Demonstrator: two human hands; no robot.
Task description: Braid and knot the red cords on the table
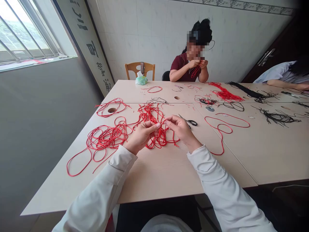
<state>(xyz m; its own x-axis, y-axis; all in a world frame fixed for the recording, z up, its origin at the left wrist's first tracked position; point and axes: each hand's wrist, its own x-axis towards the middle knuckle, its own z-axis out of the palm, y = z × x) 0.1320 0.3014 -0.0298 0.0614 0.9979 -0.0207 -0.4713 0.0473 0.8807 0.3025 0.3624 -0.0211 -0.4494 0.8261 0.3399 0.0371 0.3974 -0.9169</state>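
Note:
My left hand [143, 135] is closed, thumb against fingers, pinching red cord over the middle of the table [149, 180]. Just to its right, my right hand [180, 128] also pinches the red cord, its fingertips close to the left ones. Beneath and beyond both hands lies a pile of twisted red cords [147, 112]. A loose tangle of smooth red cord [106, 138] spreads to the left of my left hand. Scissors with black handles [192, 122] lie beyond my right hand, partly hidden by it.
A long red cord [223, 145] curves on the right. Farther off are a red bundle [227, 94], black cord bundles [280, 116], a tissue pack [141, 79] and a chair [151, 68]. Across the table, a person [185, 69] holds red cord; another person [277, 75] leans at the far right.

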